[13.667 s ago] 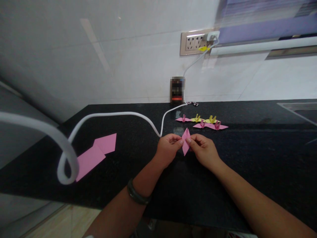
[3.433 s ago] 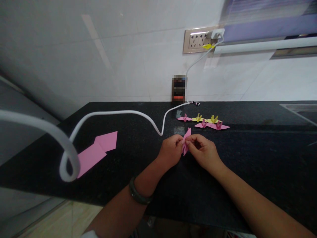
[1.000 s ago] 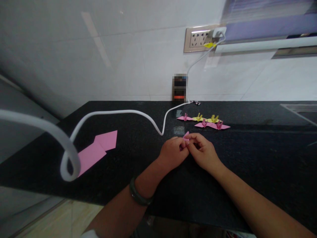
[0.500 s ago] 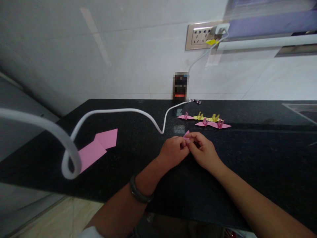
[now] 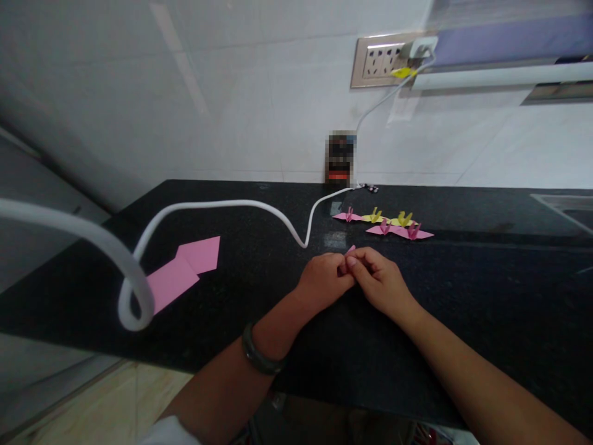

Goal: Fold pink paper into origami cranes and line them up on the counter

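Note:
A small folded piece of pink paper (image 5: 351,249) is pinched between my two hands, with only its tip showing above the fingers. My left hand (image 5: 324,275) is closed on it from the left, a dark bangle on that wrist. From the right, my right hand (image 5: 377,278) presses it with thumb and index finger. Just beyond the hands stand folded paper cranes in two rows: a pink crane (image 5: 349,215) and two yellow ones (image 5: 404,219) behind, two pink ones (image 5: 414,232) in front.
Two pink paper sheets (image 5: 200,254) overlap on the black countertop (image 5: 250,247) at left. A white cable (image 5: 241,203) loops across the left side, close to the camera. A pixelated phone-like device (image 5: 340,157) leans on the wall below a socket panel (image 5: 380,60).
Less of the pink paper shows above my fingers, and the right thumb and index finger have closed further over it. The view has shifted slightly.

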Demonstrator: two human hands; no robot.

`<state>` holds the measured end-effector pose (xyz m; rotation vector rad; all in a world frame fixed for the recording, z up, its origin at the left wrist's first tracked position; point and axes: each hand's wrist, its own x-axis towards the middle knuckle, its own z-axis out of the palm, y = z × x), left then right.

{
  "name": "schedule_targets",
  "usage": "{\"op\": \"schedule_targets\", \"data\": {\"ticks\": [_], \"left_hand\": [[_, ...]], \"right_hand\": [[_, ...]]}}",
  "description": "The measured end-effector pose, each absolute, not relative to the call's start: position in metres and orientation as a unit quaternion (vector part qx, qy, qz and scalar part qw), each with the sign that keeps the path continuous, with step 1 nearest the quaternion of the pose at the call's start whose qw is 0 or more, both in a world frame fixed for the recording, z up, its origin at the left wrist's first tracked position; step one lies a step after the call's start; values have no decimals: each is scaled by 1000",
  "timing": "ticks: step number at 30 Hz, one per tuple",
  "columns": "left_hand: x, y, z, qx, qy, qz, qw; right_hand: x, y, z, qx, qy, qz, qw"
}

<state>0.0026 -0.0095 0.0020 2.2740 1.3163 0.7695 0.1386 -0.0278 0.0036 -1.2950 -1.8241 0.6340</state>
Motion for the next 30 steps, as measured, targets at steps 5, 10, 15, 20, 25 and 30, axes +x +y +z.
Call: {"op": "schedule_targets", "data": {"ticks": [5, 10, 15, 20, 25, 30], "left_hand": [[2, -8, 1, 807, 479, 274, 211], [3, -8, 1, 782, 487, 299, 249], [3, -8, 1, 762, 475, 332, 289], [3, -7, -1, 742, 466, 366, 313], [3, -5, -2, 721, 458, 395, 338], [3, -4, -1, 708, 449, 406, 363]], "right_hand": [[138, -28, 6, -503, -731, 241, 392], [138, -28, 4, -493, -728, 239, 411], [138, -27, -1, -518, -683, 256, 446], [139, -24, -6, -524, -658, 273, 466], [139, -21, -9, -540, -641, 267, 476], [139, -18, -10, -546, -627, 295, 471]]}}
